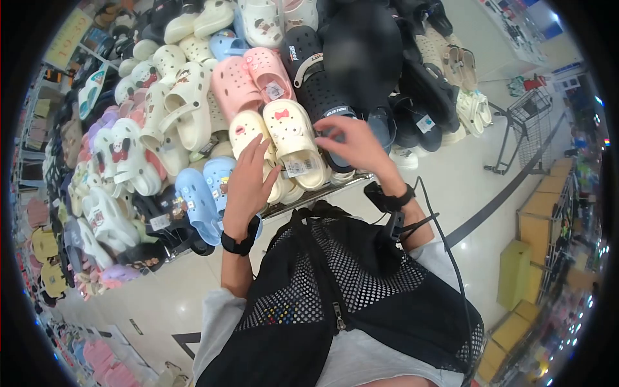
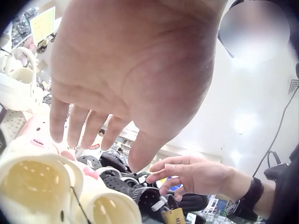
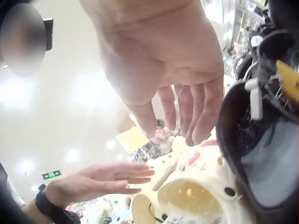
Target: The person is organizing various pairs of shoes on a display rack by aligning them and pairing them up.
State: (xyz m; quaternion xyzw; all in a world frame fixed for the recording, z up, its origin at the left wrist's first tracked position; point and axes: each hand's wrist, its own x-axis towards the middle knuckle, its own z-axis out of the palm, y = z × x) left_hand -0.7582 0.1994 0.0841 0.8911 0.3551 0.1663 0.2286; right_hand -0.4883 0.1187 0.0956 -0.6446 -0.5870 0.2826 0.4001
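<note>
A pair of cream clogs faces me on the rack; the right one [image 1: 291, 132] has a red bow and a white tag [image 1: 298, 167]. My left hand [image 1: 248, 187], fingers extended, hovers over the left cream clog [image 1: 246, 122], partly hiding it. Beside the pair's right edge is my right hand [image 1: 358, 149], its fingers loosely bent and nothing between them. In the left wrist view the left palm [image 2: 135, 60] hangs above the clog openings. The right wrist view has the right hand [image 3: 163, 60] over the cream clog [image 3: 196, 196], next to a dark clog [image 3: 252, 140].
Pink clogs [image 1: 238, 84] lie behind the cream pair, light blue clogs [image 1: 196, 200] to the left, black clogs [image 1: 322, 90] to the right. More footwear fills the sloping rack. A shopping cart [image 1: 525, 129] stands at the right. A cable [image 1: 445, 248] hangs by my right arm.
</note>
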